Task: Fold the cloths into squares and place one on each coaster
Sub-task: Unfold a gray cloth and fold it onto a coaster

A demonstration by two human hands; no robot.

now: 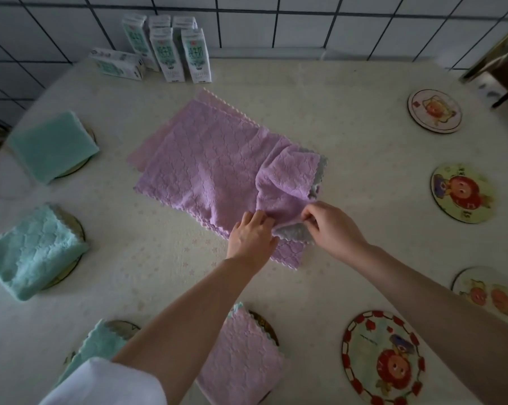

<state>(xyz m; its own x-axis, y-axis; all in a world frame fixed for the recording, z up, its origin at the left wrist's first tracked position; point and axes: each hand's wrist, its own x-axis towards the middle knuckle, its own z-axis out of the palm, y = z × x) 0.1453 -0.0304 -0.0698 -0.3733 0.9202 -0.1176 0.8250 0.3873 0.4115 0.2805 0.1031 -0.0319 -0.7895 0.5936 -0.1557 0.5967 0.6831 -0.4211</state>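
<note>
Lilac cloth (206, 159): spread on the worktop (334, 112) just beyond both grips, over a pink cloth (156, 141). Its near corner is turned back, showing a grey underside.
Left grip (251, 232): fingers curled on the cloth's raised fold.
Right grip (331, 226): pinching the turned corner.
Left of the grips: three folded green cloths (52, 144) on covered coasters (79, 229).
Nearer than the grips: folded lilac square (241, 355), likewise on a coaster.
Right of the grips: four bare picture coasters (463, 192).
Far beyond: milk cartons (170, 51).
</note>
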